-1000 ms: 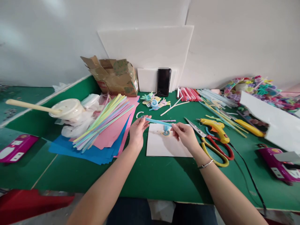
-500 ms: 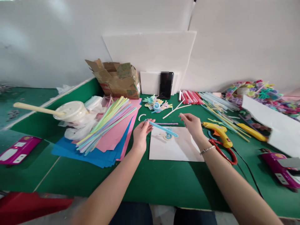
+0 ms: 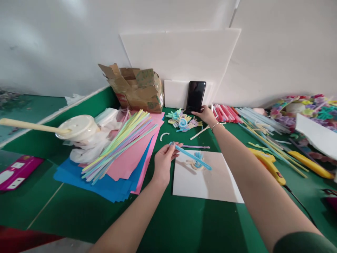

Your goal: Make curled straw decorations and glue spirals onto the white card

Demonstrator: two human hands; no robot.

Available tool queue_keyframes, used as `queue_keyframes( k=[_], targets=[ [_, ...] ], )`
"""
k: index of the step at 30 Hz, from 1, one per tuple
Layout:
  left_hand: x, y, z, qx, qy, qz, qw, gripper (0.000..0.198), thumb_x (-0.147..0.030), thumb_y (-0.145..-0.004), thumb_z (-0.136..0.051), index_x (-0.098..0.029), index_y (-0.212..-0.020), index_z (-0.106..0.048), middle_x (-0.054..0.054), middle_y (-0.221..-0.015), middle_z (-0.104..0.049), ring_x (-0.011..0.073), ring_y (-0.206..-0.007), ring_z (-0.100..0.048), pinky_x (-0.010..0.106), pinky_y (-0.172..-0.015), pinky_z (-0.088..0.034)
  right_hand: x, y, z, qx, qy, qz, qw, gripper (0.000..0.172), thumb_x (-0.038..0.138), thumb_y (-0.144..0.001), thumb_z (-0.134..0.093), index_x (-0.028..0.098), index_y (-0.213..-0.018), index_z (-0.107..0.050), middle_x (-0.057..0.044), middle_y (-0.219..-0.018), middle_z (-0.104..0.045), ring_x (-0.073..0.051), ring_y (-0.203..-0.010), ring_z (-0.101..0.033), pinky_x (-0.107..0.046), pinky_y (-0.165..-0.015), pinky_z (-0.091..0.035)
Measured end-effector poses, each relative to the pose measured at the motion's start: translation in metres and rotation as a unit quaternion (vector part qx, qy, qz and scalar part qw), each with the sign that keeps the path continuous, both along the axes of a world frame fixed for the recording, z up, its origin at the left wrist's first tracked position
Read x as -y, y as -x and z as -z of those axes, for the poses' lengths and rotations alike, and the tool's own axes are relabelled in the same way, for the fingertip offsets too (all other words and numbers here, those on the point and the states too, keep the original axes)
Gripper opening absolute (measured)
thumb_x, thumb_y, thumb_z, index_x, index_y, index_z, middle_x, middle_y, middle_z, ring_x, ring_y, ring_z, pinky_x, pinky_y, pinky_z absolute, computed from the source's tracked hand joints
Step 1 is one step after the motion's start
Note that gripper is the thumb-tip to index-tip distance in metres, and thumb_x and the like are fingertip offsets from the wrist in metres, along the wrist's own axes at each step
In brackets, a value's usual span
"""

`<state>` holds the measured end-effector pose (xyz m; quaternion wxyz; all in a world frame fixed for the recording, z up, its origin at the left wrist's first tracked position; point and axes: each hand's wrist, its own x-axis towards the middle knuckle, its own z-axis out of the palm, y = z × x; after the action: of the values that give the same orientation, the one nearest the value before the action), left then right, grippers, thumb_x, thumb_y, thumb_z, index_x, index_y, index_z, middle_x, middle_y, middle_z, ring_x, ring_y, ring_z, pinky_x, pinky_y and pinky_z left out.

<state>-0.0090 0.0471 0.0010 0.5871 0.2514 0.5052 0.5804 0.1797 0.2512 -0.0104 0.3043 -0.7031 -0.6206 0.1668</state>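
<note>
My left hand (image 3: 163, 160) pinches one end of a light blue straw (image 3: 193, 157), which slants over a white sheet (image 3: 207, 181) on the green table (image 3: 184, 218). A small curled blue and yellow straw piece (image 3: 196, 164) lies on that sheet under the straw. My right hand (image 3: 205, 114) is stretched far forward with a bracelet on the wrist. Its fingers rest at the foot of a black phone (image 3: 196, 96) leaning on a white board, next to a pile of curled straw flowers (image 3: 182, 121). Those fingers are bent, and I cannot see anything held in them.
Long pastel straws (image 3: 121, 142) lie on pink and blue paper sheets (image 3: 110, 175) at left, beside a lidded cup (image 3: 77, 127). A torn cardboard box (image 3: 137, 88) stands at the back. At right lie red and clear sticks (image 3: 231, 114) and a yellow glue gun (image 3: 268, 163).
My right hand let go of the blue straw and reached forward to the foot of the phone. My left hand kept the straw. The view shifted so the table items moved rightward.
</note>
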Motion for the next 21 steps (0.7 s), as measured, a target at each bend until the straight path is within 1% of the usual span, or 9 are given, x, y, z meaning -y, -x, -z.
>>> queue_keyframes(
  k=[4,7,9,14,17,21],
  targets=[
    [0.0009,-0.0009,0.0003,-0.001,0.011,0.009,1.0,0.034,-0.043,-0.063,-0.075,-0.013,-0.08,-0.069,0.012,-0.091,-0.073,0.0177,-0.078,-0.066,0.025,-0.067,-0.048,-0.0077,0.0047,0.0006,0.048,0.019,0.013,0.999,0.034,0.046,-0.073,-0.068,0.015,-0.086,-0.06,-0.011,-0.089,-0.069,-0.024,-0.084,-0.063,-0.029,-0.065,-0.044],
    [0.0015,-0.0007,0.0006,0.001,0.015,0.009,1.0,0.033,-0.042,-0.064,-0.074,-0.013,-0.08,-0.069,0.012,-0.09,-0.073,0.0175,-0.078,-0.066,0.024,-0.067,-0.048,-0.0081,0.0044,0.0009,0.055,0.019,0.012,0.998,0.032,0.048,-0.075,-0.065,0.016,-0.078,-0.061,-0.011,-0.083,-0.069,-0.024,-0.079,-0.063,-0.029,-0.061,-0.043],
    [0.0016,-0.0003,0.0003,0.001,0.016,0.01,1.0,0.032,-0.042,-0.065,-0.074,-0.014,-0.08,-0.07,0.012,-0.09,-0.073,0.0175,-0.078,-0.066,0.024,-0.068,-0.048,-0.0073,0.0041,0.0005,0.061,0.019,0.011,0.998,0.031,0.048,-0.076,-0.064,0.017,-0.075,-0.061,-0.01,-0.082,-0.069,-0.024,-0.078,-0.063,-0.028,-0.06,-0.042],
    [0.0013,0.0005,-0.0012,0.005,0.017,0.005,1.0,0.033,-0.042,-0.065,-0.074,-0.014,-0.081,-0.07,0.012,-0.091,-0.073,0.0184,-0.08,-0.067,0.026,-0.069,-0.048,-0.005,0.005,-0.0003,0.077,0.025,0.012,0.997,0.033,0.049,-0.077,-0.063,0.016,-0.078,-0.062,-0.013,-0.085,-0.069,-0.026,-0.082,-0.064,-0.029,-0.061,-0.042],
    [0.0013,0.0005,-0.0015,0.005,0.015,0.001,1.0,0.034,-0.042,-0.064,-0.074,-0.014,-0.081,-0.07,0.012,-0.092,-0.073,0.0192,-0.082,-0.067,0.026,-0.07,-0.048,-0.004,0.0052,0.0013,0.095,0.019,0.005,0.995,0.035,0.049,-0.079,-0.06,0.015,-0.083,-0.063,-0.015,-0.091,-0.069,-0.027,-0.087,-0.063,-0.03,-0.065,-0.043],
    [0.0014,0.0009,-0.0017,0.001,0.016,0.005,1.0,0.034,-0.043,-0.065,-0.073,-0.013,-0.082,-0.069,0.012,-0.092,-0.073,0.0193,-0.082,-0.067,0.026,-0.07,-0.048,-0.0036,0.0049,0.0041,0.115,-0.003,-0.007,0.993,0.034,0.045,-0.082,-0.058,0.013,-0.092,-0.063,-0.015,-0.1,-0.069,-0.027,-0.094,-0.063,-0.031,-0.072,-0.045]
  ],
)
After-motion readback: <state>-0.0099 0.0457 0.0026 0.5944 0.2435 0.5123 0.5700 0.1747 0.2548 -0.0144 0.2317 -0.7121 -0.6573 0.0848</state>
